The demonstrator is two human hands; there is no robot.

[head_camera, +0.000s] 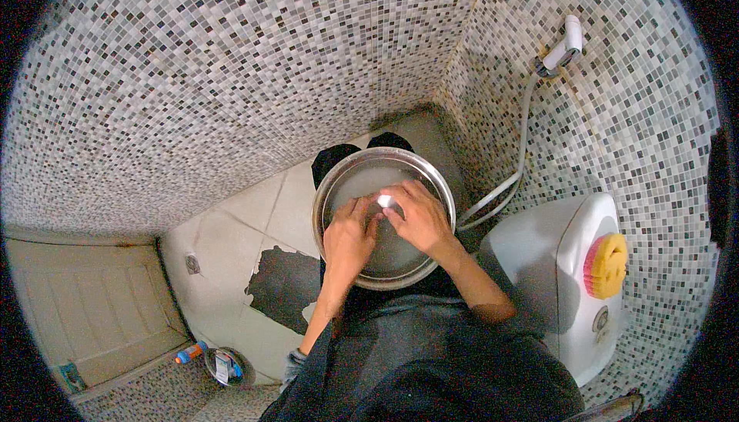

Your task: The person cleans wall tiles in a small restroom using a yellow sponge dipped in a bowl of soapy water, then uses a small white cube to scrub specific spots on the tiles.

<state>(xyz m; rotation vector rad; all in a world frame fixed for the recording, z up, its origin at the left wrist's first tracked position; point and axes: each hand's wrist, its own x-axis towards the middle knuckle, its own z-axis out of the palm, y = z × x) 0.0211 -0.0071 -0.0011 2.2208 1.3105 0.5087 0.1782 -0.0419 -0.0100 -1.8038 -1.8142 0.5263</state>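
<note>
A round metal basin (318, 208) with a shiny rim rests on the person's lap, over dark trousers. My right hand (417, 214) reaches in over its right side and pinches a small white object (385, 201) between thumb and fingers. What this object is cannot be told. My left hand (351, 236) is over the basin's left half, fingers curled and their tips close to the white object. Whether the left fingertips also hold it is unclear. The basin's inside looks grey and cloudy around both hands.
A white toilet cistern (531, 254) stands at the right, with a yellow and pink sponge (606, 266) on its lid. A white handheld sprayer (563, 49) hangs on the mosaic wall. At lower left are a door (98, 312), an orange-blue tube (190, 352) and a small bin (245, 367).
</note>
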